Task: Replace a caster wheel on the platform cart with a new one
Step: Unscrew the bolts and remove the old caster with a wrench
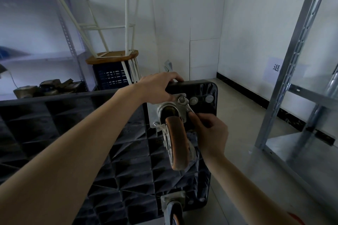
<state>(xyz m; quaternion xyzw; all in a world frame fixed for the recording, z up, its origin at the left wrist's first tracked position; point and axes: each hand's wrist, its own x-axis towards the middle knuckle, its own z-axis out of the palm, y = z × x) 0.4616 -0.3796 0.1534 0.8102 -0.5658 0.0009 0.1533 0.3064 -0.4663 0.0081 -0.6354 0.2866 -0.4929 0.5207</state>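
Overhead, the cart [109, 151] stood tipped on edge with its ribbed underside facing the person. The caster [176, 144] was bolted at the upper right corner of that underside, its orange wheel projecting toward the camera; a second caster [172, 206] sat at the lower right corner.

The left hand [157, 87] gripped the cart's top edge just above the caster plate [153, 115], fingers curled over the rim, steadying the cart. The right hand [208, 129] pinched the lower end of a wrench [186, 105]. The wrench head sat on the nut [181, 99] at the plate's upper right corner, and its handle ran down and to the right from the nut into the right hand.

That long axis governed the next stroke: the right hand, being the nearer to the nut, would have to swing the handle about the nut, and the wheel, just left of the handle, probably limited the arc on that side. Another nut [156, 124] showed at the plate's lower left corner.
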